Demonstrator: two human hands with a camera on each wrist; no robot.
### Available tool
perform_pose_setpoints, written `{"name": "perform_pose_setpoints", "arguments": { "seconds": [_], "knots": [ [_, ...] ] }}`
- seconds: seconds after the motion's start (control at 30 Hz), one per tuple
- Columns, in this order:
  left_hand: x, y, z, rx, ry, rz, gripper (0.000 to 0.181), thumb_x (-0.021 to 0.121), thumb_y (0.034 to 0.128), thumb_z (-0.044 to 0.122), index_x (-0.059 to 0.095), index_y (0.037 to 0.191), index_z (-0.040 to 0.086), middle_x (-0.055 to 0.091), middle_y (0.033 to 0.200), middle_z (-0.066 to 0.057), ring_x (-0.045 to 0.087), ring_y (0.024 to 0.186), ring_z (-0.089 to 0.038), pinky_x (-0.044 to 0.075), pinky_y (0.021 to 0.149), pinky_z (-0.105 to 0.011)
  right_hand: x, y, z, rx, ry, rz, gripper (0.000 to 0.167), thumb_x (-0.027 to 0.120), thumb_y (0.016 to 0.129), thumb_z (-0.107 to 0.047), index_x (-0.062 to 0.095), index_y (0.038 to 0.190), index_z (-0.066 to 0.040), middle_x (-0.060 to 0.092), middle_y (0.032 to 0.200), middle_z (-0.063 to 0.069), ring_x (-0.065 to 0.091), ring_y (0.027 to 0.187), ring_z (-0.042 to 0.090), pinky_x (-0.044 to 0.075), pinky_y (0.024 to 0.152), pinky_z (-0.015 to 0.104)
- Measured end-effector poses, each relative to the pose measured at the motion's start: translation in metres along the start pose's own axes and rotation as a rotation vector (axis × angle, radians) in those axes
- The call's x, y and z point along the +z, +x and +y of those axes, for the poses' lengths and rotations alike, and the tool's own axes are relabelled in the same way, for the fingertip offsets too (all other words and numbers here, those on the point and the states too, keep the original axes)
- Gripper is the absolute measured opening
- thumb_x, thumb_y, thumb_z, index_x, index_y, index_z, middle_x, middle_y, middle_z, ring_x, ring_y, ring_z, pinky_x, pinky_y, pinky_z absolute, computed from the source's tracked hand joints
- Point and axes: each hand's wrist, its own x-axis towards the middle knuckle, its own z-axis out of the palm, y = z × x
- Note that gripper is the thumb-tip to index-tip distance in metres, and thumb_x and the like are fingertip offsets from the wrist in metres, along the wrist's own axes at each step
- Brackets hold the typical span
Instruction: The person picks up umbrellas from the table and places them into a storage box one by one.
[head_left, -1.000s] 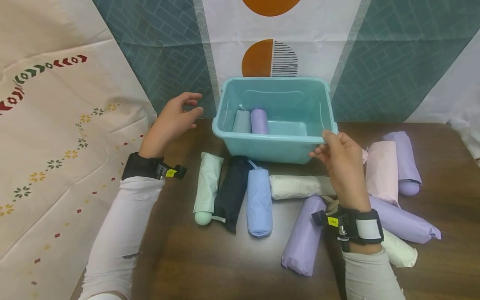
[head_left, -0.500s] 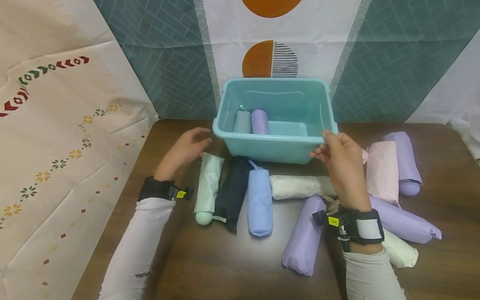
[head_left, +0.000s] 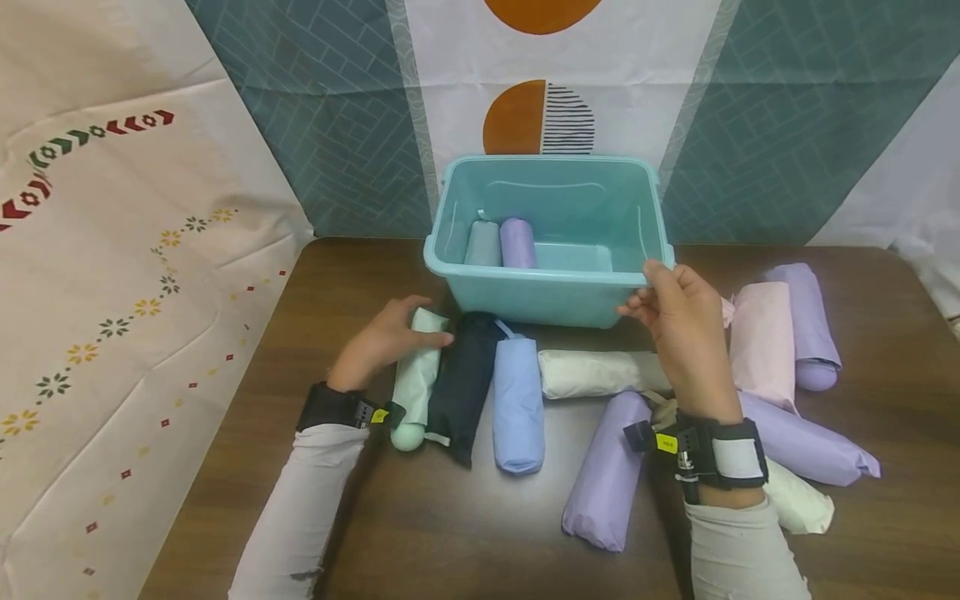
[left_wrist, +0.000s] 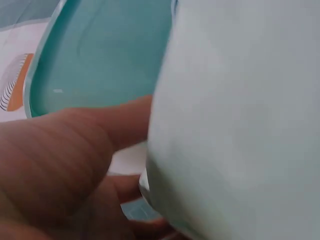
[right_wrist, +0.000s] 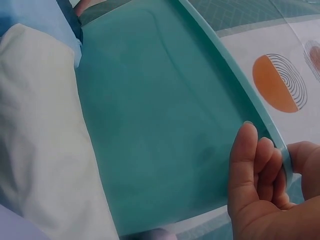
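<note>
My left hand (head_left: 386, 340) is round the upper end of a light green folded umbrella (head_left: 415, 379), thumb across it and fingers at its far end. In the left wrist view that umbrella (left_wrist: 235, 120) hides the fingertips of the left hand (left_wrist: 65, 160). My right hand (head_left: 686, 333) pinches the front right rim of a teal bin (head_left: 525, 296); the right wrist view shows the thumb of the right hand (right_wrist: 270, 195) on one side of the rim, fingers on the other. Inside the bin lie a grey-green umbrella (head_left: 483, 243) and a purple umbrella (head_left: 518, 243).
Right of the green umbrella lie a black umbrella (head_left: 465, 383), a blue one (head_left: 518, 404), a cream one (head_left: 592, 372) and a purple one (head_left: 607, 475). A pink umbrella (head_left: 763, 342) and several others lie at the right of the brown table (head_left: 450, 542). Patterned cloth hangs behind.
My left hand has come down and right from beside the bin to the light green umbrella, and its fingers are now round it. My right hand stays on the rim.
</note>
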Motion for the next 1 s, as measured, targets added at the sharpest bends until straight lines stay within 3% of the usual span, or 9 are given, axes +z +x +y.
{"name": "perform_pose_setpoints", "arguments": {
  "seconds": [0.13, 0.27, 0.53, 0.83, 1.0],
  "knots": [
    [0.004, 0.0, 0.006, -0.046, 0.072, 0.028, 0.092, 0.079, 0.0935, 0.043, 0.032, 0.165, 0.009, 0.036, 0.157, -0.029, 0.044, 0.134, -0.048, 0.045, 0.104, -0.064, 0.0, 0.0, -0.001, 0.0, 0.0, 0.005, 0.031, 0.072, 0.104, -0.021, 0.051, 0.095, 0.001, 0.058, 0.088, 0.011, 0.063, 0.078, 0.02, 0.062, 0.076, 0.031],
    [0.004, -0.004, 0.011, -0.087, 0.081, 0.045, 0.097, 0.078, 0.0928, 0.039, 0.024, 0.167, 0.009, 0.033, 0.156, -0.031, 0.042, 0.135, -0.05, 0.044, 0.103, -0.066, 0.0, -0.001, -0.001, -0.003, -0.006, 0.011, 0.032, 0.072, 0.104, -0.022, 0.052, 0.095, 0.001, 0.059, 0.088, 0.01, 0.063, 0.078, 0.02, 0.062, 0.076, 0.031],
    [0.002, -0.01, 0.013, -0.118, 0.092, 0.02, 0.102, 0.077, 0.0935, 0.039, 0.015, 0.168, 0.006, 0.036, 0.156, -0.032, 0.043, 0.136, -0.049, 0.044, 0.105, -0.066, 0.0, -0.002, -0.002, -0.001, -0.004, 0.003, 0.033, 0.072, 0.104, -0.023, 0.051, 0.097, 0.001, 0.057, 0.089, 0.011, 0.062, 0.078, 0.02, 0.061, 0.075, 0.03],
    [0.0, -0.007, 0.006, 0.002, 0.064, -0.007, 0.079, 0.068, 0.1007, 0.022, 0.026, 0.161, -0.006, 0.05, 0.144, -0.03, 0.054, 0.124, -0.044, 0.048, 0.103, -0.058, 0.001, -0.002, 0.0, -0.017, -0.004, -0.004, 0.033, 0.071, 0.105, -0.021, 0.049, 0.093, 0.0, 0.056, 0.087, 0.01, 0.061, 0.074, 0.019, 0.06, 0.071, 0.029],
    [-0.011, -0.004, 0.005, 0.067, 0.074, 0.018, 0.067, 0.062, 0.1028, 0.018, 0.032, 0.154, -0.013, 0.051, 0.138, -0.033, 0.053, 0.121, -0.043, 0.048, 0.101, -0.054, 0.002, -0.003, 0.0, -0.014, -0.014, -0.003, 0.034, 0.071, 0.105, -0.022, 0.048, 0.092, -0.001, 0.056, 0.087, 0.01, 0.06, 0.074, 0.019, 0.06, 0.071, 0.029]
  ]
}}
